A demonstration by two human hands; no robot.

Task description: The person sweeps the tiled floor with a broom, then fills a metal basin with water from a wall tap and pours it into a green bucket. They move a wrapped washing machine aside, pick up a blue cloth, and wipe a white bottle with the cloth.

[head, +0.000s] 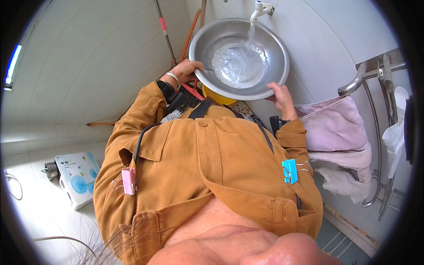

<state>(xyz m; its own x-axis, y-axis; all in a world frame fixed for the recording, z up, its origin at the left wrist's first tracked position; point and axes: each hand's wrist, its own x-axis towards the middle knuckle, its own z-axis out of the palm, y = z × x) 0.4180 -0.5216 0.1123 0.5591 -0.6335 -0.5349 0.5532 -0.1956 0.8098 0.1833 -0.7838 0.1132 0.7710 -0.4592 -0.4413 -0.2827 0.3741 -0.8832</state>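
Note:
My left hand (186,70) grips the left rim of a wide metal basin (279,63), with the thumb over the edge. On the basin's lower right, my right hand (281,95) holds the same rim, its fingers mostly hidden underneath. A white plastic tap (259,12) on the wall sits above the far side. From it a stream of water (250,35) runs into the basin. Bubbling clear water (237,68) covers the bottom. What bears the basin's weight from below is hidden.
Long handles, one orange (191,34), lean in the corner behind my left hand. A yellow container (220,96) shows partly under the basin. At right, a pink towel (334,126) hangs from a metal rack (351,84). A patterned tissue box (78,179) is on the left.

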